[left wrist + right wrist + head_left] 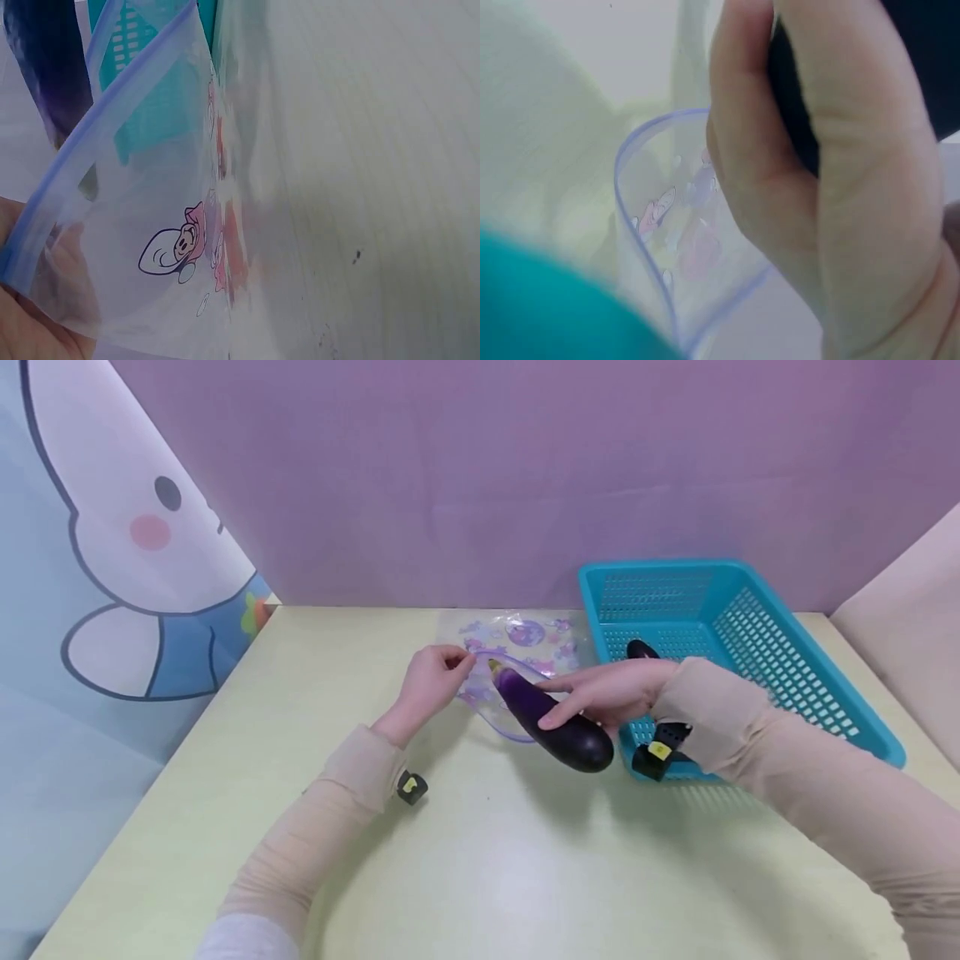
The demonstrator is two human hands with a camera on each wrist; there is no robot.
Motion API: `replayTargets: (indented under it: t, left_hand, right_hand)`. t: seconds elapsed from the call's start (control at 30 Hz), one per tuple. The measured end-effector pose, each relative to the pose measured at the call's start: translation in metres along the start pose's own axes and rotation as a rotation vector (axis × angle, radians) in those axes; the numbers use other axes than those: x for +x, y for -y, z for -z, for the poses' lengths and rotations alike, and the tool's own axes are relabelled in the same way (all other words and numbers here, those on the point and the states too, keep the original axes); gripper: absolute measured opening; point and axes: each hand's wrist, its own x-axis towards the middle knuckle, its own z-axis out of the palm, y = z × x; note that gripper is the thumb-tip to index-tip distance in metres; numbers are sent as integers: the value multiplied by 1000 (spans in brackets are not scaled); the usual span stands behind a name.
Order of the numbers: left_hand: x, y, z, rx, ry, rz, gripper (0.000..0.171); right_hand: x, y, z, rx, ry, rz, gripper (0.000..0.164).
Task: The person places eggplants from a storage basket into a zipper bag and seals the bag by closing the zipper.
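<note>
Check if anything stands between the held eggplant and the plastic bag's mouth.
Nothing visible stands between them: the eggplant, held in the right hand, points stem-first at the open mouth of the plastic bag, whose rim the left hand pinches.

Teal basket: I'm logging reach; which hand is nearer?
Right. The right hand is at the left side of the basket; the left hand, farther left, pinches the bag.

A glossy, dark purple eggplant [558,742], gripped by the right hand [615,692], slants with its yellowish-green stem end at the open mouth of a clear zip bag [525,639]. The cartoon-printed bag lies partly on the bench [480,868], its lilac rim raised, pinched by the left hand [431,681].
</note>
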Motion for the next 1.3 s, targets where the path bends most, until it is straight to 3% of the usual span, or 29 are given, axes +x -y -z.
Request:
replayTargets:
  t: [0.3,0.73,1.07,1.3]
  left_hand:
    - [-2,-2,-2,-15,-40,-7,24]
    - [3,-12,-1,-30,-70,-74,25]
    - [-6,-1,-5,38,-67,-124,22]
    - [-6,-6,-6,11,-53,-143,21]
  right_hand:
    - [18,2,-11,14,-21,-26,72]
    - [45,3,-19,48,-243,-2,52]
    - [78,7,-26,101,-326,-41,58]
    - [100,9,-24,188,-432,-46,59]
